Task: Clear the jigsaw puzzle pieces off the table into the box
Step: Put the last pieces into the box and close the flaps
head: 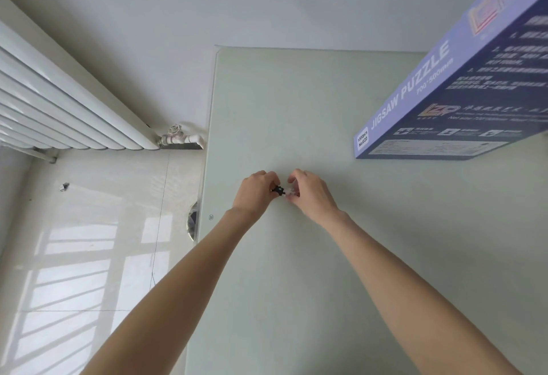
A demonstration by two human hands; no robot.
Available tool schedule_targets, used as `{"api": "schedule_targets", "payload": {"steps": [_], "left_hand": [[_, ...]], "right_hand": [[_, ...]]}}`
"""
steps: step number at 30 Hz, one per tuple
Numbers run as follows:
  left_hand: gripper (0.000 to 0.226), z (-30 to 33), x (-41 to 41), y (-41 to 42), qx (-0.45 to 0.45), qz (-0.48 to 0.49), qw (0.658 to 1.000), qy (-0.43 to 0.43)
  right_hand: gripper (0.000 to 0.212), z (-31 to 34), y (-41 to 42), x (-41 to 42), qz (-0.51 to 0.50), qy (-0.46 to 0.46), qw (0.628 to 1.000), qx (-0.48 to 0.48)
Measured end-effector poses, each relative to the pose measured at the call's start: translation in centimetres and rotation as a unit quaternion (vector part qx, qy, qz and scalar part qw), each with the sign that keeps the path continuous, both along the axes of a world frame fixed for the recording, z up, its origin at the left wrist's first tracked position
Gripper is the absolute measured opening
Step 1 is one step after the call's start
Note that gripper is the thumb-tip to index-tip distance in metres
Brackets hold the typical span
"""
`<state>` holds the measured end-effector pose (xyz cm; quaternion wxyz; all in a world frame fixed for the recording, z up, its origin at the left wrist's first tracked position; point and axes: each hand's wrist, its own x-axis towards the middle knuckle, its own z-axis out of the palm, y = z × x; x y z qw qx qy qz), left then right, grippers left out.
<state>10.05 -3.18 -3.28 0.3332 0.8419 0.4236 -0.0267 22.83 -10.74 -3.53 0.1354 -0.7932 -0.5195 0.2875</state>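
Box (462, 90) cut off at the right edge, its small print blurred; pale puzzle piece (291, 192) half-hidden behind fingers.

There is one view only, from a wide-angle camera worn on the person's head. It looks forward and steeply down onto the pale surface (296, 108), with both forearms reaching in from the lower edge toward mid-frame. The surface fills the centre and right; the floor (89, 241) and a radiator (59, 102) lie at the left, lines bowed by the lens.
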Motion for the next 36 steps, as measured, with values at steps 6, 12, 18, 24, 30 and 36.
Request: {"api": "schedule_targets", "payload": {"steps": [6,12,18,24,30,36], "left_hand": [[0.021,-0.1,0.1,0.6,-0.019,-0.050,0.997,0.049],[0.015,0.3,0.0,0.6,0.016,-0.055,0.998,0.027],[0.021,0.3,0.4,0.8,-0.010,-0.035,0.999,0.020],[0.025,0.4,0.4,0.9,-0.021,-0.032,0.999,0.015],[0.023,0.1,0.2,0.9,-0.028,-0.043,0.998,0.024],[0.021,-0.2,0.1,0.9,-0.021,-0.078,0.996,0.045]], "right_hand": [[0.019,-0.1,-0.9,0.4,0.035,0.006,0.999,-0.040],[0.016,0.4,-2.0,0.3,0.040,-0.032,0.999,-0.009],[0.024,0.2,-3.5,0.8,-0.040,0.037,0.998,0.009],[0.027,0.5,-4.6,2.1,-0.145,0.172,0.974,-0.007],[0.033,0.1,-6.0,1.1,-0.037,0.031,0.999,-0.023],[0.011,0.2,-5.9,0.6,-0.021,0.015,0.999,-0.020]]}}
